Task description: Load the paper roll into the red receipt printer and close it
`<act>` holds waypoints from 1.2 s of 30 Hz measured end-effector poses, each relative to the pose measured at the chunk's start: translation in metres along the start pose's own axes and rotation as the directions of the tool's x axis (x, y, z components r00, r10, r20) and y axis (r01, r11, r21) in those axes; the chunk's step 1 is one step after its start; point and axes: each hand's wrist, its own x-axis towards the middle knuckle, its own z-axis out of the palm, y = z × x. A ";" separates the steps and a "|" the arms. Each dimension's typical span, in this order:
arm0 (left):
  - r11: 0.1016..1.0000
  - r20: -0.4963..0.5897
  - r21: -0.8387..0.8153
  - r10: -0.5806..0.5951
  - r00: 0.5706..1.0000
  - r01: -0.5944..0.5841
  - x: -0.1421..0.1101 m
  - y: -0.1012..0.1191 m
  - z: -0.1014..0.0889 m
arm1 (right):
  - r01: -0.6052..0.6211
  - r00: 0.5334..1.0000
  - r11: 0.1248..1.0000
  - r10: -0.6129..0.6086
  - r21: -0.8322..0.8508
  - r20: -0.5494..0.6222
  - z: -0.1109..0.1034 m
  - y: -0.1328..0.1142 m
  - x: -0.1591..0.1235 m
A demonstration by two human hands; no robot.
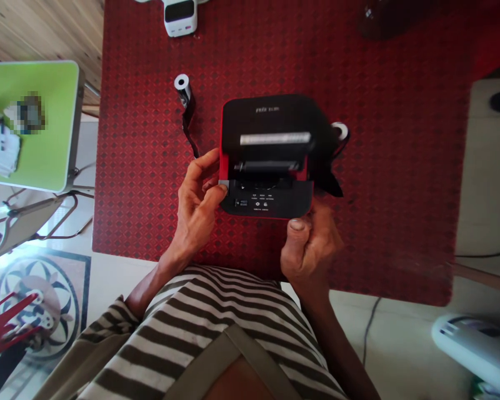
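Note:
A black and red receipt printer sits on the red patterned tablecloth with its lid tilted open. My left hand grips the printer's left front corner, thumb on a grey tab there. Curled against the printer's right front corner is my right hand, thumb up at the lower edge. A paper roll with a dark ribbon lies to the printer's upper left. Behind its right side a second white roll peeks out.
A small white device stands at the table's far edge. A green folding table with papers stands to the left, a metal chair frame beneath it. A white appliance is on the floor at lower right.

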 end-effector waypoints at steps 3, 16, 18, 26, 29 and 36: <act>0.999 0.029 0.025 0.046 0.999 -0.046 0.000 -0.001 -0.001 | 0.007 1.000 1.000 -0.006 -0.004 0.012 -0.001 0.001 0.001; 0.995 0.013 0.054 0.082 0.997 -0.082 0.001 -0.011 -0.004 | 0.360 0.928 0.916 -0.332 -0.177 0.166 -0.038 -0.008 0.125; 0.996 0.016 0.055 0.065 0.998 -0.066 0.000 -0.011 -0.004 | 0.404 0.896 0.902 -0.357 -0.152 0.264 -0.025 -0.007 0.146; 0.996 0.002 0.072 0.048 0.999 -0.048 -0.005 -0.009 -0.002 | 0.269 0.866 0.961 -0.270 0.064 0.420 -0.022 -0.020 0.159; 0.998 0.000 0.050 0.035 0.999 -0.035 -0.005 -0.007 -0.001 | 0.243 0.795 0.965 -0.255 0.096 0.550 -0.024 -0.020 0.167; 0.999 -0.002 0.017 0.031 1.000 -0.031 -0.004 -0.006 -0.001 | 0.340 0.672 0.915 -0.076 -0.216 0.737 0.013 -0.015 0.181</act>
